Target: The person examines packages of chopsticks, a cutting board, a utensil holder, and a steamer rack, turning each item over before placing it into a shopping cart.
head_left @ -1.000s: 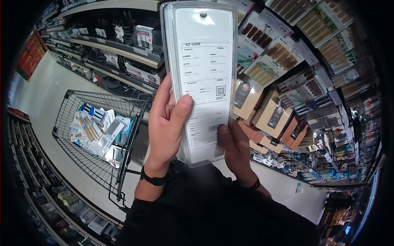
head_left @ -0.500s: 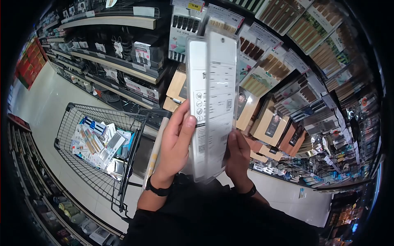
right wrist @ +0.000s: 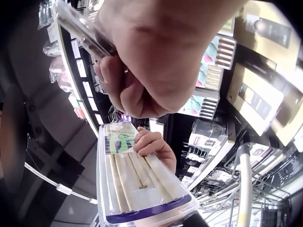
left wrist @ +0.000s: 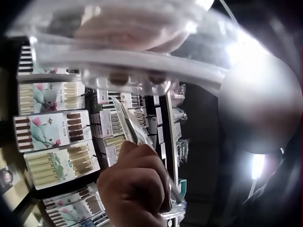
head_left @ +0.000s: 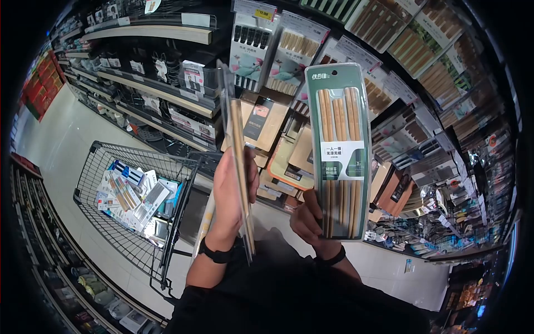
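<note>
In the head view my left hand (head_left: 227, 192) grips one chopstick package (head_left: 238, 128), seen edge-on and upright. My right hand (head_left: 307, 221) pinches the lower left edge of a second package (head_left: 339, 161), green with a white label, its front and wooden chopsticks facing me. The two packages stand apart. The right wrist view shows the left package's front (right wrist: 137, 189) with a purple band, the left hand's fingers (right wrist: 154, 144) over its side, and the right hand (right wrist: 151, 61) curled on its own package's edge.
A wire shopping cart (head_left: 133, 192) holding several packaged items stands at the left. Chopstick packs (head_left: 292, 53) hang on the rack ahead, above wooden cutting boards (head_left: 264, 119). Shelves (head_left: 150, 33) run along the upper left, and more goods hang at the right.
The two packages, earlier held together with their printed backs showing, are now apart. The right one has moved right and turned its front to me; the left one has moved left and turned edge-on.
</note>
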`<state>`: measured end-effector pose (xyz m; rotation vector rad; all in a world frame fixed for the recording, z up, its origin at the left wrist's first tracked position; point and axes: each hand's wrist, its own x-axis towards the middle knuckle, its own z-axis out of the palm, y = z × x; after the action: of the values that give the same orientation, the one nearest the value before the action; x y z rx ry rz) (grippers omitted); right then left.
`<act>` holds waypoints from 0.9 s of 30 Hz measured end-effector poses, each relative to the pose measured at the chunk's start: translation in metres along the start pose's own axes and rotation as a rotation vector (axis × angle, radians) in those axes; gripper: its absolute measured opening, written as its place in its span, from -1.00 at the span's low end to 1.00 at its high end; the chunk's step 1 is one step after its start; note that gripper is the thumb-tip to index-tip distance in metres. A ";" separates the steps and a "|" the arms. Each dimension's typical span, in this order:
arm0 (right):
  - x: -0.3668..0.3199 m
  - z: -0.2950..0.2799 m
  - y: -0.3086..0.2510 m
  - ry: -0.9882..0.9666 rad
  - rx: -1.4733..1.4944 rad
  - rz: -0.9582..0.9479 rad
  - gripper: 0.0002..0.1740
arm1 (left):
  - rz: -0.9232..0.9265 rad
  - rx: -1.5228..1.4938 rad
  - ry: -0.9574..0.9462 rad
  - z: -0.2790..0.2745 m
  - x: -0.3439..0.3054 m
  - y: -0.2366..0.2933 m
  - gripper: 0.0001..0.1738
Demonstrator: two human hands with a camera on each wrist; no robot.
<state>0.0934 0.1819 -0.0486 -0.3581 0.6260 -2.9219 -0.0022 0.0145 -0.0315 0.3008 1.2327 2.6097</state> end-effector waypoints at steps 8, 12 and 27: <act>-0.003 -0.015 0.000 -0.220 0.232 0.165 -0.41 | -0.082 -0.572 -0.445 -0.019 0.014 -0.017 -0.47; -0.004 -0.013 0.001 -0.205 0.266 0.192 -0.42 | -0.263 -0.889 -0.747 -0.011 0.018 -0.007 -0.49; -0.005 -0.014 -0.002 -0.215 0.156 0.286 -0.35 | -0.391 -1.046 -0.893 -0.010 0.018 -0.015 -0.40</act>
<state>0.0944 0.1898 -0.0616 -0.5092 0.3804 -2.5935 -0.0201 0.0223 -0.0479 0.7592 -0.3426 1.9900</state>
